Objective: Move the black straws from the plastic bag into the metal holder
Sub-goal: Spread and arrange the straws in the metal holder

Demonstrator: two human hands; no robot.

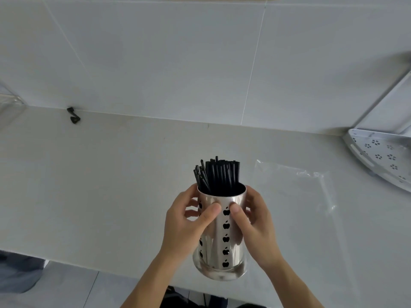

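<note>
A shiny metal holder (pixel 222 245) with apple-shaped cutouts stands near the front edge of the white counter. A bunch of black straws (pixel 219 174) sticks up out of its open top. My left hand (pixel 189 225) grips the holder's upper left side, thumb across the front. My right hand (pixel 253 225) grips its upper right side, thumb on the front beside the left thumb. The clear plastic bag (pixel 293 185) lies flat on the counter to the right of the holder, and no straws show in it.
A white perforated corner shelf (pixel 378 156) sits at the right against the tiled wall. A small black object (pixel 73 116) lies at the counter's back edge on the left. The counter's front edge (pixel 111 268) runs just below the holder.
</note>
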